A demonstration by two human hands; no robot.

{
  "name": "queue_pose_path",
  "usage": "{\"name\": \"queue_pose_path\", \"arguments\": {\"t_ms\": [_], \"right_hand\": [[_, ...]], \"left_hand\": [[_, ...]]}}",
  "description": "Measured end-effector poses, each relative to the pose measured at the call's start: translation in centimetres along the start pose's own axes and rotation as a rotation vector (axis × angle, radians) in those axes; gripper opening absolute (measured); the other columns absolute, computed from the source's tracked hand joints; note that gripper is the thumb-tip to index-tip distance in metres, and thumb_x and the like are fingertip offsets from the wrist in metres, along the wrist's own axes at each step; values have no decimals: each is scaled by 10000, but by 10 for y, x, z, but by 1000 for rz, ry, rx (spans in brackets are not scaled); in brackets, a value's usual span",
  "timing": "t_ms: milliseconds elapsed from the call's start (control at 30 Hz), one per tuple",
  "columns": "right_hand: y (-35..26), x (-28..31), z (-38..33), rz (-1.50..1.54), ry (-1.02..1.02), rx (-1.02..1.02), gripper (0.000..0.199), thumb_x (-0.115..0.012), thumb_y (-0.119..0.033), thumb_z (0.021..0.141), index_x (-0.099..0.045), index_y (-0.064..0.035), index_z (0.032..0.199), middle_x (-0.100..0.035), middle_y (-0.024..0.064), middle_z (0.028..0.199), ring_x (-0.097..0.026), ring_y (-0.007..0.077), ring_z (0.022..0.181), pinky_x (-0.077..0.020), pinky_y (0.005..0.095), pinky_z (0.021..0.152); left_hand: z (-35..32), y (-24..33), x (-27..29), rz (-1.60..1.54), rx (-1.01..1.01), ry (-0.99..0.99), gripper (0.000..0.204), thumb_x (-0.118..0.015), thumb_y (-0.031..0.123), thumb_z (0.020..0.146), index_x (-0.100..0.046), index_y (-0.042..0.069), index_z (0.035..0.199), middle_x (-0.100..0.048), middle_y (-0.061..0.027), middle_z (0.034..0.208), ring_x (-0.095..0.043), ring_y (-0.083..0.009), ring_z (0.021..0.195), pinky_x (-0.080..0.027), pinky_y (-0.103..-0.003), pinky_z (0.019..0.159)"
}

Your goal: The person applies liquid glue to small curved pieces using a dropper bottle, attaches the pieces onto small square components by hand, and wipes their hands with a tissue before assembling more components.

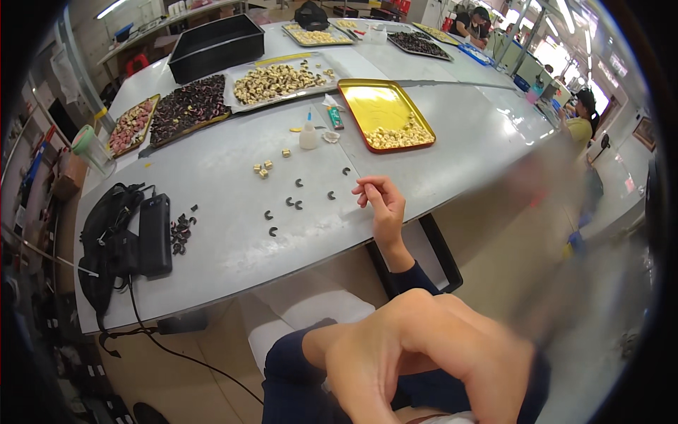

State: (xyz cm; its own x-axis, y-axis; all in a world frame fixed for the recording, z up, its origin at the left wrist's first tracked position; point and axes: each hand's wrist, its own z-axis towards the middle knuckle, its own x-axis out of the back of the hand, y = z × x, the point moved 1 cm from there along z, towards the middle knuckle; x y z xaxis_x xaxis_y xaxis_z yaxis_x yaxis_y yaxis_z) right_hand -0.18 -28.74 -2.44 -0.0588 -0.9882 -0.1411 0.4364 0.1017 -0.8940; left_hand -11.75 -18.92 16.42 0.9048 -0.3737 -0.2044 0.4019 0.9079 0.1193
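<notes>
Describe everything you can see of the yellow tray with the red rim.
The yellow tray is shallow and rectangular with rounded corners, a glossy, metal-looking bed and a red rim. It lies flat on the grey table. Its far part is bare and catches reflections; small gold-coloured pieces are heaped toward its near end, resting on the bed. The nearest hand does not touch it.

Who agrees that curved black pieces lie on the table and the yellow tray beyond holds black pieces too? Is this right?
The contents are wrong: the head view shows gold pieces in the yellow tray. Curved black pieces do lie on the table.
</notes>
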Motion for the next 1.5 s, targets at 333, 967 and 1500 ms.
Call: {"name": "queue_pose_path", "arguments": {"t_ms": [333, 967, 1500], "right_hand": [[-1, -4, 0, 29, 13, -34, 167, -502, -67, 956, -628, 23, 1018, -664, 90, 848, -548, 82, 689, -448, 215, 660], [-3, -3, -3, 50, 2, -3, 162, -497, -67, 954, -626, 12, 1011, -662, 79, 852, -545, 71, 693, -446, 209, 665], [2, 0, 0, 67, -26, -35, 159, -503, -86, 959, -629, -5, 1013, -663, 67, 856, -548, 67, 699, -448, 217, 659]], "left_hand": [[-9, -8, 5, -28, -19, 71, 391, -776, 130, 804, -614, -186, 966, -664, -263, 877, -642, -274, 786, -547, -293, 620], [-9, -9, 4, 24, 40, 114, 311, -736, 82, 834, -632, -191, 941, -661, -265, 848, -645, -272, 763, -548, -290, 597], [-29, -32, -3, -244, -8, 393, 297, -809, 108, 764, -647, -101, 898, -632, -168, 858, -646, -250, 736, -542, -302, 629]]}}
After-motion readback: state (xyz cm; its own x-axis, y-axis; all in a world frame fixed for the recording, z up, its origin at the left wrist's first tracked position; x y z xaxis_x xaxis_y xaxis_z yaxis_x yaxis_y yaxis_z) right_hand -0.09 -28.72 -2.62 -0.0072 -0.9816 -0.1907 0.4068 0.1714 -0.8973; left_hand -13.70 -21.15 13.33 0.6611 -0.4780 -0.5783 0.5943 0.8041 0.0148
